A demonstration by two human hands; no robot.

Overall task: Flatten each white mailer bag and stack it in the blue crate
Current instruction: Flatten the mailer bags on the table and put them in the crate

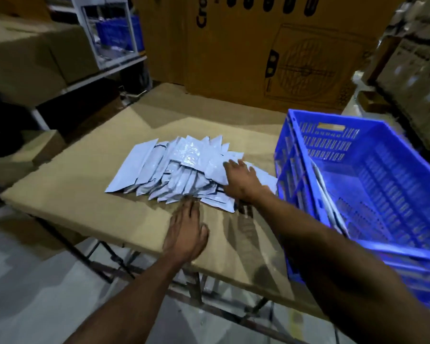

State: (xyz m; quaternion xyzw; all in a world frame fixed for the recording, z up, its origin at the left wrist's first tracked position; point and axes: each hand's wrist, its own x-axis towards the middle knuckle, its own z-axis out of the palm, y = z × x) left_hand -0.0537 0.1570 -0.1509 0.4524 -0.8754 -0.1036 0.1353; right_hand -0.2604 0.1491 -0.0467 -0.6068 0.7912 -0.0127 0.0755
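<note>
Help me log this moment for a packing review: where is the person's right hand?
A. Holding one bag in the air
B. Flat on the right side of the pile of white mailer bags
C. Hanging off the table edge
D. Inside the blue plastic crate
B: the right hand lies palm down on the right part of the pile of white mailer bags, left of the blue plastic crate, fingers spread.
</note>
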